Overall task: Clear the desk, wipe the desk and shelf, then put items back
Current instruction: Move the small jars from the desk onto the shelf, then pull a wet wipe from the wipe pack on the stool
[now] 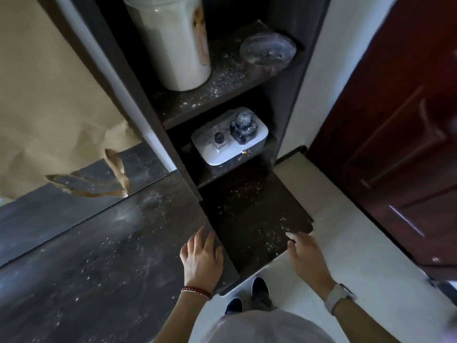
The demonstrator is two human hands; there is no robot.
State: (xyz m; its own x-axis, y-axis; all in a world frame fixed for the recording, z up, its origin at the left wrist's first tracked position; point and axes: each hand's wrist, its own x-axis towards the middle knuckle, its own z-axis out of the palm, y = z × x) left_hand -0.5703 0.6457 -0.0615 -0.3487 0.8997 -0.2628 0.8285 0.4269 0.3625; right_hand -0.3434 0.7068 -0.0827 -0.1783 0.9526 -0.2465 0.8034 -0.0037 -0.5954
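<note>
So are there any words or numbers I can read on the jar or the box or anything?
No, nothing here can be read.
Big white jar: a coloured label runs down its side, too blurred to tell if it has words.
White box: no writing shows.
Dark bottle standing on the box: no label readable.
Watch on the right wrist: its face is turned away.

The tall white container [170,38] on the upper shelf [210,95] is cut off by the top edge, so its lid cannot be seen; the label down its side is too blurred to read; the clear jar [267,54] beside it is hazy, its contents untellable. The small bottles [243,128] on the white box [228,137] are too dim to identify; the box's left end is hidden behind the shelf's upright; the red-brown door [395,120] runs off the right edge.
</note>
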